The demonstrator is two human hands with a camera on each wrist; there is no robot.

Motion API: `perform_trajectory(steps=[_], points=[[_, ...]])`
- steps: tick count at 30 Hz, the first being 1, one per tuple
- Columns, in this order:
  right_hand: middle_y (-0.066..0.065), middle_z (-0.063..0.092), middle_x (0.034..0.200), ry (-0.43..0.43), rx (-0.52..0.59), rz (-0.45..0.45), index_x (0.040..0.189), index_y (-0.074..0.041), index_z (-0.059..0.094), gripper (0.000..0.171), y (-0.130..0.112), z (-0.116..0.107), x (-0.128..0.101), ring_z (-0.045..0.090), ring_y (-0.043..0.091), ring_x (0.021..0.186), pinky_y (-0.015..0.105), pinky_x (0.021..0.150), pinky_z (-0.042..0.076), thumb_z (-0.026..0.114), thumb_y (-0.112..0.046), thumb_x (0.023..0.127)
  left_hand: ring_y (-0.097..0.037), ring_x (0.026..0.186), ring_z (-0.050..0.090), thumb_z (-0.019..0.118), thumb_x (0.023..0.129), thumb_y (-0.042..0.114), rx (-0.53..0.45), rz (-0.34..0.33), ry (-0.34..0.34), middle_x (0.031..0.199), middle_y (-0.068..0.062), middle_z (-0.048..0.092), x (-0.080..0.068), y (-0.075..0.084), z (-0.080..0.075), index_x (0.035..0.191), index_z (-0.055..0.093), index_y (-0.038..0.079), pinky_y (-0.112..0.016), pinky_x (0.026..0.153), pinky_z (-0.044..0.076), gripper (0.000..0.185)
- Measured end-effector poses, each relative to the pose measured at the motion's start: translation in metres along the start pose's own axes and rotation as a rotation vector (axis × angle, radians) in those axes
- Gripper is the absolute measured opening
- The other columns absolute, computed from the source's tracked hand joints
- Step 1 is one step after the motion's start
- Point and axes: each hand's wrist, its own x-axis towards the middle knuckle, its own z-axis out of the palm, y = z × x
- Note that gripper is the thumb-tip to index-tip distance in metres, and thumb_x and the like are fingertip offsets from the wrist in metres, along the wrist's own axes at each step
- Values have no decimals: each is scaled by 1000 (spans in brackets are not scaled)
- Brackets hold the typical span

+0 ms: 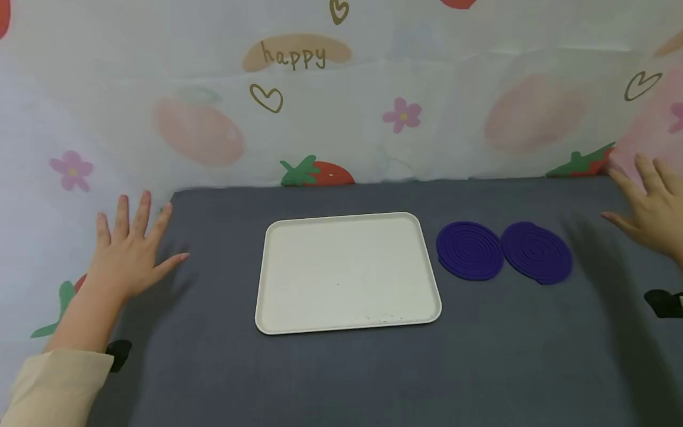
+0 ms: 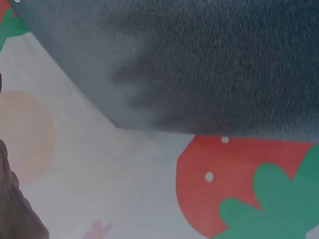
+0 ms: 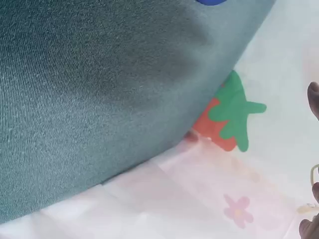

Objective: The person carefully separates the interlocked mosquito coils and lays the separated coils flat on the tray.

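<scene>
Two purple-blue coiled round mats, the left one (image 1: pixel 470 251) and the right one (image 1: pixel 537 252), lie side by side on the dark grey cloth, right of a shallow cream tray (image 1: pixel 347 273). My left hand (image 1: pixel 125 258) is held over the left edge of the cloth, fingers spread and straight, holding nothing. At the far right, my right hand (image 1: pixel 656 207) is also spread and holds nothing; the right mat is the thing closest to it. Each wrist view catches only a few fingertips at its side. A bit of blue mat (image 3: pixel 212 1) peeks in at the top of the right wrist view.
The dark grey cloth (image 1: pixel 341 379) covers the tabletop. Behind it and along the left side hangs a white sheet (image 1: pixel 331 130) printed with strawberries, flowers, hearts and the word "happy". Black pieces show near both wrists, and the arms cast shadows on the cloth.
</scene>
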Motion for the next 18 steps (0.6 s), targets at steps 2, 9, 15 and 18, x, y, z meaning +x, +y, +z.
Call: perform_trajectory(steps=[2, 9, 15, 18], points=[[37, 13, 146, -104, -30, 54, 147, -3, 21, 95, -3, -4, 1, 11, 54, 134, 63, 109, 3, 10, -75, 86, -43, 134, -25, 46, 92, 57, -31, -13, 3, 152, -19, -22, 0, 2, 3, 151, -3, 11, -70, 102, -10, 90], [38, 22, 142, -263, 24, 126, 147, 3, 19, 72, -26, 5, -3, 26, 59, 121, 67, 102, 19, 47, -42, 98, -57, 131, -15, 49, 93, 52, -349, -4, 16, 148, -36, -10, -2, 30, 19, 148, 7, -6, -78, 95, 4, 90], [40, 29, 137, -242, 303, 123, 140, 11, 30, 62, -50, 17, -10, 26, 61, 119, 70, 99, 20, 53, -28, 97, -47, 138, 3, 55, 95, 35, -717, 17, -42, 153, -28, 3, -2, 78, 19, 147, 17, -5, -69, 103, 13, 76], [39, 34, 133, -254, 387, 117, 135, 11, 37, 55, -62, 20, -9, 28, 59, 119, 70, 96, 23, 54, -25, 97, -44, 135, 24, 53, 97, 32, -831, -19, -38, 150, -24, 24, -3, 102, 17, 144, 31, -2, -61, 103, 27, 63]])
